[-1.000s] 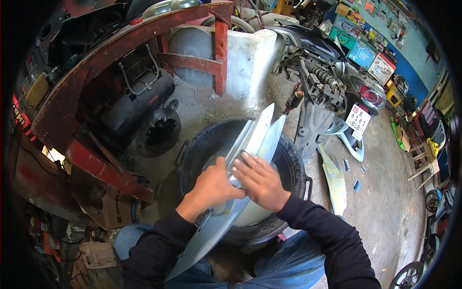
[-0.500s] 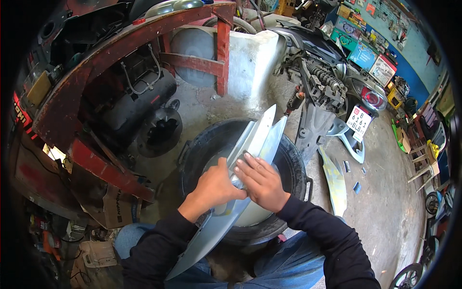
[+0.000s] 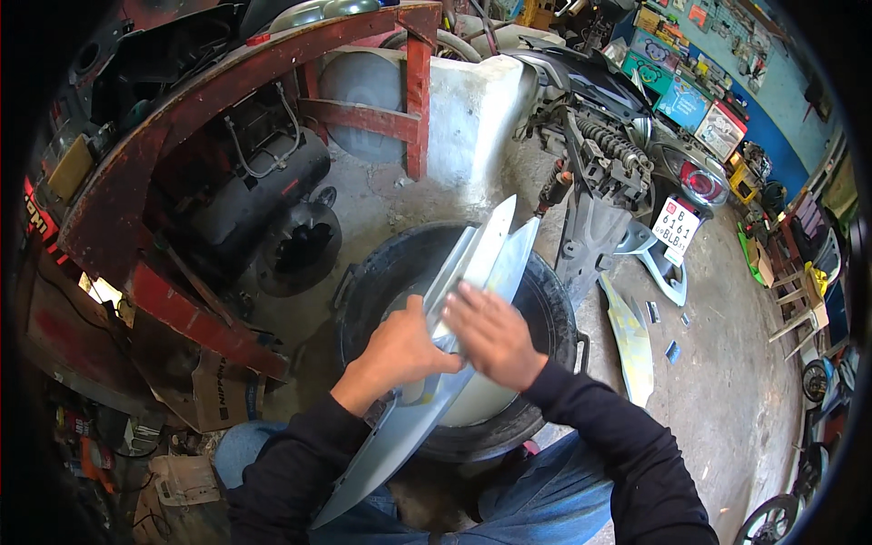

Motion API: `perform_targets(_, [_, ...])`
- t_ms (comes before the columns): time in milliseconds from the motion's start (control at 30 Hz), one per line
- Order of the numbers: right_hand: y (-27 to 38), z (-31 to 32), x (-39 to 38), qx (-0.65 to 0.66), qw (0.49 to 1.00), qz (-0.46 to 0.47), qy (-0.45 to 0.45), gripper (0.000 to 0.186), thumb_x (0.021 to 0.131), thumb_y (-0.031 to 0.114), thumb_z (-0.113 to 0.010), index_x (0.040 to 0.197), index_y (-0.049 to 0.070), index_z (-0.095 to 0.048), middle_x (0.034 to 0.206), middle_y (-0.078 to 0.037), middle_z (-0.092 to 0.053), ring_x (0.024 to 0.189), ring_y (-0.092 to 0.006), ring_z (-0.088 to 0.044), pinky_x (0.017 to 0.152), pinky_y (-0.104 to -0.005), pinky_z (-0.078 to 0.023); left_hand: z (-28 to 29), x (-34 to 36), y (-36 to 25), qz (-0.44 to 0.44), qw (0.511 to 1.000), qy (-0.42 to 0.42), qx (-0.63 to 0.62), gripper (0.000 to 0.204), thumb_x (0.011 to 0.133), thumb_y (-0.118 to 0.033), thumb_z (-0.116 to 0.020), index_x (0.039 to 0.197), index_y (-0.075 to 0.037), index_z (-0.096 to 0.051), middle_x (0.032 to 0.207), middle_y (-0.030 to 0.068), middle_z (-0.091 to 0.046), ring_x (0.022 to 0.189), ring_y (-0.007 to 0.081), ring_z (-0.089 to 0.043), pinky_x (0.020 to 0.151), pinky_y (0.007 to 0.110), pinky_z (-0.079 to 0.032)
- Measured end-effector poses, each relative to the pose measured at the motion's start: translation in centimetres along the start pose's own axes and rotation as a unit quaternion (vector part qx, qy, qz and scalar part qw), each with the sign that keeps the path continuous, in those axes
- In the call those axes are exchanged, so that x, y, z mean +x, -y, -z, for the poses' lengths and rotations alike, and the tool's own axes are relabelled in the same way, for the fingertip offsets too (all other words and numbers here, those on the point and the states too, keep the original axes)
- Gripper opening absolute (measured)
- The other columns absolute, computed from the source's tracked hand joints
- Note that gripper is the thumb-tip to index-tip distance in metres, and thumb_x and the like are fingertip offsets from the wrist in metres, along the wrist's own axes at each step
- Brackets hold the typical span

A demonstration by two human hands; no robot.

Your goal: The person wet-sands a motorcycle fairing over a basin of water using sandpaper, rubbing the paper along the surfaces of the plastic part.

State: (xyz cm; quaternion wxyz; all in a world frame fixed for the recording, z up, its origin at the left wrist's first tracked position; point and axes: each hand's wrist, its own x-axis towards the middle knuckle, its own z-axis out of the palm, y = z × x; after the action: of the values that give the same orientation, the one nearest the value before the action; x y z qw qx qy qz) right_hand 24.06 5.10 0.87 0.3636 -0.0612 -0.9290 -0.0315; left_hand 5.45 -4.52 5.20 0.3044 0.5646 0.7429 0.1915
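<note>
A long silver-white plastic panel [image 3: 381, 459] with pale yellow patches lies diagonally across a black tub [image 3: 377, 263] holding cloudy liquid [image 3: 472, 404]. My left hand [image 3: 395, 350] grips the panel's middle, fingers curled round its left edge. My right hand [image 3: 490, 336] lies on the panel just right of and above the left thumb, its blurred fingers pressed together over something small and dark that I cannot make out.
A red wooden frame [image 3: 200, 309] with a black tank [image 3: 263, 200] stands left. A partly dismantled motorbike [image 3: 599, 173] is beyond the tub. Another panel [image 3: 631, 345] and small blue pieces [image 3: 672, 350] lie on the floor to the right. A cluttered shelf [image 3: 681, 100] lines the wall.
My right hand has shifted slightly on the panel, a little up since half a second ago, and is now blurred. My left hand and the panel stay nearly in place.
</note>
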Motion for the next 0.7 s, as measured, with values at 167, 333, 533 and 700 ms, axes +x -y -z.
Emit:
perform_targets(167, [-4.1,0.2,0.9,-0.053,0.998,-0.04,0.003,0.043,0.084,0.01,-0.069,0.127,0.005,-0.071,0.137,-0.015,-0.07,0.139,-0.0346,-0.06,0.112,-0.0493,-0.049,0.2,0.1,-0.6,-0.02,1.0,0.002,-0.022,0.098,0.064,-0.044,-0.089,0.128,0.017,-0.048,0.113,0.0358,-0.068,0.105,0.0448,-0.072,0.092,0.045,-0.059])
perform_targets(333, [-0.4,0.0,0.0,0.036,0.999,0.009,0.006,0.044,0.083,0.006,-0.071,0.128,0.004,-0.071,0.135,-0.016,-0.07,0.136,-0.034,-0.062,0.112,-0.0487,-0.048,0.2,-0.2,-0.4,-0.01,1.0,-0.002,-0.009,0.096,0.064,-0.043,-0.089,0.127,0.017,-0.048,0.11,0.0346,-0.07,0.103,0.0453,-0.073,0.091,0.045,-0.059])
perform_targets(533, [-0.9,-0.2,0.0,0.021,1.0,-0.019,-0.007,0.045,0.083,0.002,-0.07,0.128,0.006,-0.072,0.136,-0.014,-0.071,0.137,-0.0334,-0.061,0.113,-0.0484,-0.048,0.0,-0.4,-0.3,-0.023,1.0,-0.01,-0.005,0.096,0.065,-0.043,-0.089,0.127,0.018,-0.048,0.109,0.0347,-0.07,0.101,0.0462,-0.073,0.09,0.046,-0.059])
perform_targets(700, [-6.1,-0.4,0.8,-0.011,0.998,-0.061,-0.016,0.055,0.079,0.002,-0.07,0.134,0.008,-0.069,0.139,-0.013,-0.069,0.136,-0.033,-0.062,0.114,-0.0485,-0.047,0.3,-0.4,-0.8,-0.021,1.0,-0.004,-0.011,0.096,0.065,-0.043,-0.089,0.126,0.018,-0.048,0.107,0.0352,-0.07,0.099,0.0462,-0.073,0.089,0.046,-0.059])
